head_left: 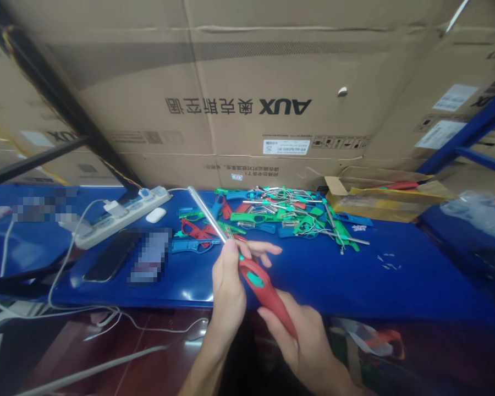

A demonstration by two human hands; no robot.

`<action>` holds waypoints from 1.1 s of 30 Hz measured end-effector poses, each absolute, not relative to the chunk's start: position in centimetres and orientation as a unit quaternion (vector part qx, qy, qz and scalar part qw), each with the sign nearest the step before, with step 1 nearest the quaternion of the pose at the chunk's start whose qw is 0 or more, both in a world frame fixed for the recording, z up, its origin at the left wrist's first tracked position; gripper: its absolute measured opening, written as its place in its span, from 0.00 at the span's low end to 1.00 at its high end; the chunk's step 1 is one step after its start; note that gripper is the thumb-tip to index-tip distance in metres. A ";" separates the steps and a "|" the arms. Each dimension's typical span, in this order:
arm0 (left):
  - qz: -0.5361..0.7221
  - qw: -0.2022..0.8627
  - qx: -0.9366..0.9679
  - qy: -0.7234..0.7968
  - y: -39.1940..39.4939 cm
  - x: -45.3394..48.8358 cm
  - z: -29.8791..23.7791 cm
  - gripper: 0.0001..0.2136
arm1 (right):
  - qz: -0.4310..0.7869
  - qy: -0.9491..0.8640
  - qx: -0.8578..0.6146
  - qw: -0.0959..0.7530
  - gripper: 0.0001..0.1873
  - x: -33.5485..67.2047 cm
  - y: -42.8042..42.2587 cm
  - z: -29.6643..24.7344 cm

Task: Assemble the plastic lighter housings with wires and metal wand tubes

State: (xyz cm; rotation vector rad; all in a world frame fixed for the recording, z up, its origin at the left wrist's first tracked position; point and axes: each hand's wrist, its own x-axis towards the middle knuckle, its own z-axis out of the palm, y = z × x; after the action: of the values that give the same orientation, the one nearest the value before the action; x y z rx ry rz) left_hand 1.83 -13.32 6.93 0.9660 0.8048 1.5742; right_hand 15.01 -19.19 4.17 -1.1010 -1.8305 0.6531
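A red long-necked gas lighter [272, 300] with a green button is held between my two hands, tilted up to the left. My left hand [231, 280] pinches the base of its silver metal tube [206, 212] with the thumb, the other fingers stretched out to the right. Wrapped round the lower end of the red handle is my right hand [303, 335]. Behind them on the blue table lies a pile of lighter parts [272, 212]: red, green and blue handle shells, metal tubes and thin wires.
A white power strip [124, 217] with plugs and cables lies at the left, near a white earbud case [155, 215] and two phones [111, 256]. An open cardboard box [371, 203] holds something red. Large cartons [239, 66] stand behind the blue table [334, 280]. Small pale bits [389, 261] lie right.
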 end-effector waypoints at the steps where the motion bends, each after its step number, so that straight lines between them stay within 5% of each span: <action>1: 0.655 0.551 0.400 0.328 -13.4 1.9 6.7 0.19 | 0.296 -0.725 -0.450 0.428 0.10 15.1 -19.0 4.2; 7: 0.556 0.706 0.355 0.258 -13.9 4.0 3.0 0.17 | 0.546 -0.564 -0.464 0.411 0.18 14.7 -17.0 3.7; 9: 0.570 0.708 0.313 0.273 -13.5 4.6 2.0 0.15 | 0.604 -0.527 -0.447 0.396 0.14 14.5 -17.1 3.2; 13: 0.619 0.704 0.235 0.255 -11.9 4.3 1.1 0.12 | 0.627 -0.506 -0.485 0.340 0.27 15.8 -19.1 1.7; 17: 0.615 0.709 0.193 0.286 -10.9 3.9 0.2 0.16 | 0.499 -0.520 -0.610 0.329 0.26 20.4 -20.3 -0.1; 24: 0.593 0.719 0.136 0.335 -10.6 4.1 -2.0 0.19 | -0.021 -0.554 -0.786 0.274 0.28 33.2 -16.5 -2.1; 33: 0.543 0.722 0.200 0.378 -10.7 4.6 -2.3 0.23 | -0.071 -0.455 -0.863 0.209 0.14 38.2 -14.6 -3.3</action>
State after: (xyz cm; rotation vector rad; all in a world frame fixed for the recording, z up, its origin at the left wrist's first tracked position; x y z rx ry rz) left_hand 4.61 -10.68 -2.34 0.4418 0.8352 1.1997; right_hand 38.22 -14.57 -3.28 -2.4004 -1.2667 -0.1963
